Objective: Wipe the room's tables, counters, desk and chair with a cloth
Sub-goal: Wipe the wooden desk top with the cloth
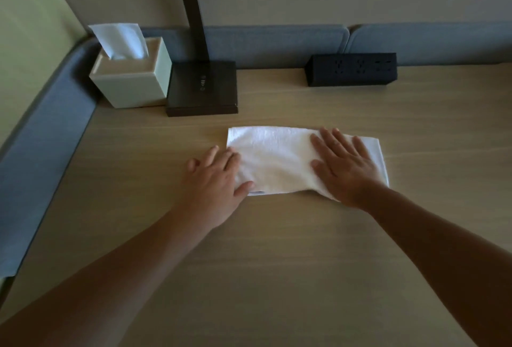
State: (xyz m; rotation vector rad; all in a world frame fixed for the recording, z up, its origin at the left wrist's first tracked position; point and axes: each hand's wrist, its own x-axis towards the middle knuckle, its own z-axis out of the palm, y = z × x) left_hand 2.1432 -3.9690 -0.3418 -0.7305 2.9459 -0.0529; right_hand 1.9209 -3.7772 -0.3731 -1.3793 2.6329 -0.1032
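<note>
A folded white cloth [277, 158] lies flat on the light wooden desk [277, 263]. My right hand [343, 166] presses flat on the cloth's right half, fingers straight and spread. My left hand [216, 180] rests at the cloth's left edge, its fingers and thumb lying flat on the near-left corner.
A pale green tissue box [133, 77] stands in the far-left corner beside a dark lamp base [203, 88] with its upright post. A black power strip [352, 69] sits at the back. Blue-grey padded panels [277, 41] border the desk at the back and left.
</note>
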